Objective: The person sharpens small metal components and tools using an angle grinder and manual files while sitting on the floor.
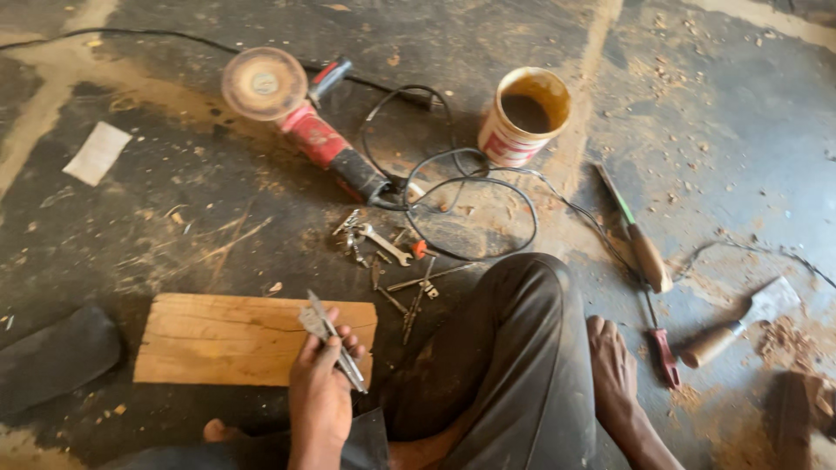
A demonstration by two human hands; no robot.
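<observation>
While the wood block point(222, 339) is lying uncut, the left hand point(320, 383) is pinching metal blades point(333, 341) over it; right hand unseen
</observation>
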